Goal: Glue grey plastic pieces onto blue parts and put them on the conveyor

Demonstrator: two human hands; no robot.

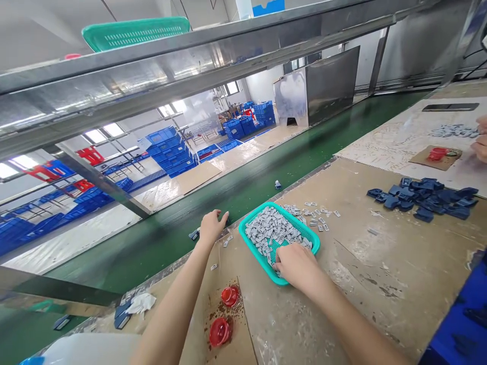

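Note:
My left hand (211,227) reaches over the near edge of the green conveyor belt (243,190), thumb and finger apart. Beside it on the belt lies a dark blue plastic part (194,235); a bit of something dark shows under the thumb. A green plastic basket (312,236) on the bench holds many small grey plastic parts (272,225). Inside its near side is my right hand (297,261), palm down with fingers curled among the grey parts. The fingertips are partly hidden, and what they hold cannot be made out.
Loose grey pieces (321,221) are scattered right of the basket, with a pile of dark blue parts (422,196) beyond. Two red cups (219,332) stand on cardboard. A steel rail (228,56) crosses overhead. Another person's hand (481,139) shows at right.

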